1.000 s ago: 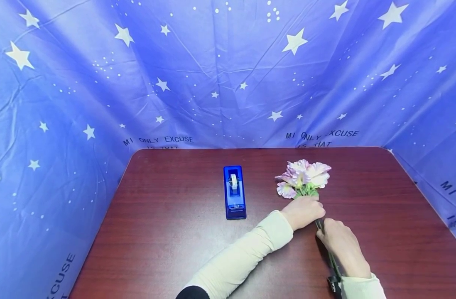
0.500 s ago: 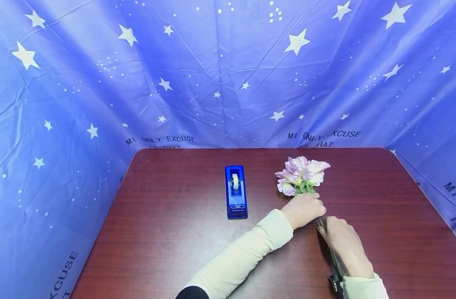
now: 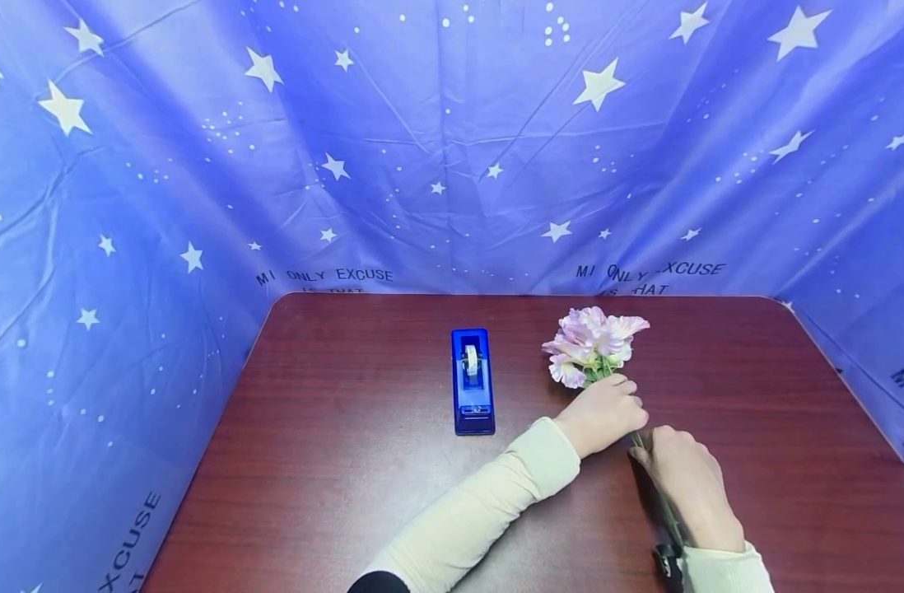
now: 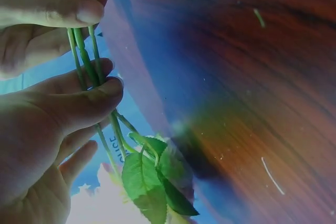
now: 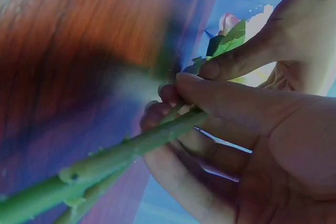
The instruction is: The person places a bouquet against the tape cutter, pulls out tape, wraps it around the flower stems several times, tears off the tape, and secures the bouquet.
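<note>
A bunch of pale pink-and-white flowers [image 3: 594, 339] leans over the right half of the table, blooms toward the far edge. My left hand [image 3: 603, 416] holds the stems just below the blooms. In the left wrist view, its thumb and fingers pinch several green stems [image 4: 88, 64], with green leaves [image 4: 143, 182] below the grip. My right hand [image 3: 689, 478] grips the same stems lower down, close to the left hand. From the right wrist view, the thick stem ends [image 5: 113, 158] stick out past its curled fingers toward the camera.
A blue tape dispenser [image 3: 472, 383] with a roll of tape stands left of the flowers on the reddish-brown wooden table [image 3: 333, 428]. A blue star-patterned curtain [image 3: 437, 148] encloses the back and sides. A small black device [image 3: 668, 562] sits by the right sleeve.
The blooms have shifted slightly left and away, tilting with the left hand's grip. Both hands stay on the stems, and the head view has turned slightly left.
</note>
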`<state>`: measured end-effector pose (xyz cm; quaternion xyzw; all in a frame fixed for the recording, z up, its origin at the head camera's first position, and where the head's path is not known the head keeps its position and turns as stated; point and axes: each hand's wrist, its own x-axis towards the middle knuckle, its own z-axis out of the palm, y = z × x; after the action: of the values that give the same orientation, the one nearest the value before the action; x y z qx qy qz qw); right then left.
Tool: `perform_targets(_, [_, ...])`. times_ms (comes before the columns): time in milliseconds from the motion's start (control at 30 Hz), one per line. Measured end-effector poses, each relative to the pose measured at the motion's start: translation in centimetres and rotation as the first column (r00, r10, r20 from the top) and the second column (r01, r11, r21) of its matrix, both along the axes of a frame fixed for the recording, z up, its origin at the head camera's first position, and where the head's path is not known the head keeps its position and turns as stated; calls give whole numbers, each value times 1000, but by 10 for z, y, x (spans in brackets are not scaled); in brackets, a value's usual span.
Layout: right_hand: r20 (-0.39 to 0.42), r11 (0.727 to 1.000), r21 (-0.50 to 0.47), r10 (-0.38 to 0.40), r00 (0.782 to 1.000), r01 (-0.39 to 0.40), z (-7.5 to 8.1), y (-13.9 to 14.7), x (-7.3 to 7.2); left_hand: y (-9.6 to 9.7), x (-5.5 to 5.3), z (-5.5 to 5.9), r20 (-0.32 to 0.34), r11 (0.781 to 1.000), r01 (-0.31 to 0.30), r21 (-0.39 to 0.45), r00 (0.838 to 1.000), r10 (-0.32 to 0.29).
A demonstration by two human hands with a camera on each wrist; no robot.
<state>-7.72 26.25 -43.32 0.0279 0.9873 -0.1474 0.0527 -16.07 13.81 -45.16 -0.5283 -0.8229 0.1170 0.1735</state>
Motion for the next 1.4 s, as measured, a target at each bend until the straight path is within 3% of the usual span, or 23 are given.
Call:
perform_targets(300, [-85,999,-40,4,996,-7,-1,-3,1,-5,1,6,-4,1000,-12,-1,1000,12])
perform_targets(633, [-67,998,-66,3,998,-8,-1,-5,-4,-12,2,12,-21,1000,-26,-7,999,25])
perform_targets(1400, [-136,992,-110,48,990,-63,4,-16,-11,-28,5,24,-66,995,-97,6,993,97])
